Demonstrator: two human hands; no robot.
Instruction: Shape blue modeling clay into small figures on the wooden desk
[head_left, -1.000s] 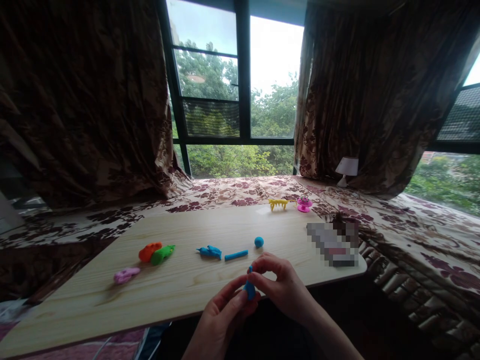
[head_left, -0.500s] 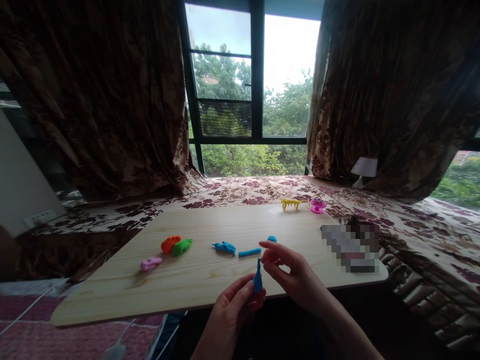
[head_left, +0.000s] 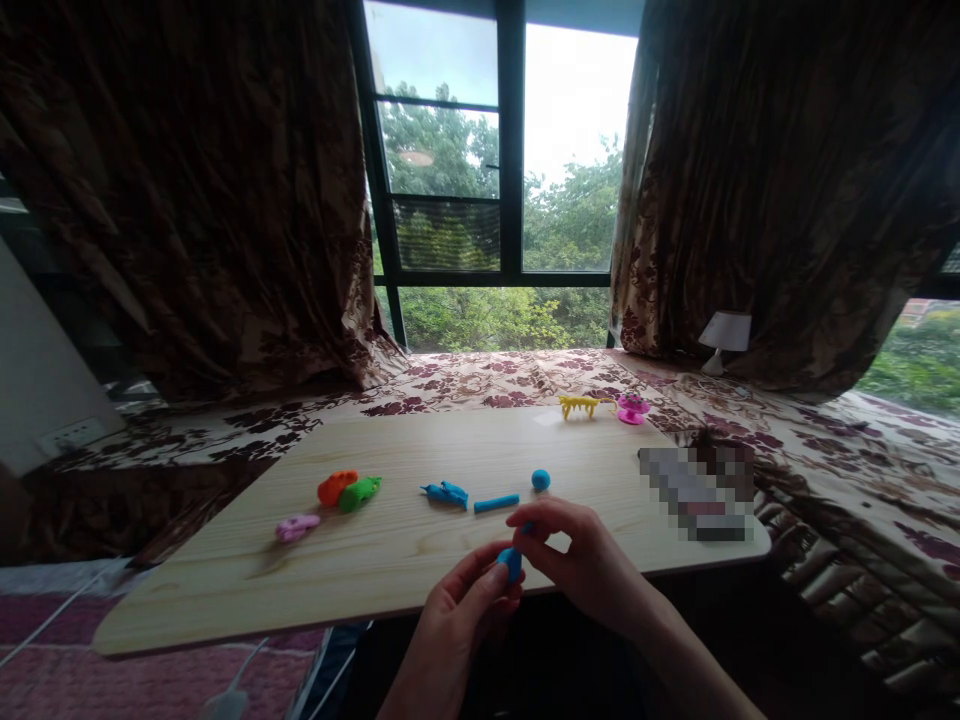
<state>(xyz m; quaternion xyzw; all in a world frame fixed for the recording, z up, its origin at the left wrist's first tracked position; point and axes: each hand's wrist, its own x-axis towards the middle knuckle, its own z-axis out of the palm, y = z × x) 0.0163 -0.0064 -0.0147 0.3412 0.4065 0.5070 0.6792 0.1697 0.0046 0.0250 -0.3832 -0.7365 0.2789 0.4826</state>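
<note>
Near the table's front edge, my left hand (head_left: 474,598) holds a piece of blue modelling clay (head_left: 511,566) between thumb and fingers. My right hand (head_left: 566,540) pinches the thin upper end of the same piece, so its tip is mostly covered by the fingers. Just beyond my hands lie a blue clay roll (head_left: 496,504) and a blue clay ball (head_left: 540,480). Left of the roll is a blue clay lump (head_left: 445,494) with pointed ends.
On the wooden table (head_left: 360,580), orange (head_left: 337,488), green (head_left: 361,494) and pink clay lumps (head_left: 297,528) sit at the left. A yellow clay figure (head_left: 577,405) and a magenta clay piece (head_left: 633,408) stand at the far edge. A blurred-out object (head_left: 697,495) lies at the right.
My right hand has moved slightly left and its fingers have closed on the top of the blue clay. My left hand keeps its hold. The view has shifted a little.
</note>
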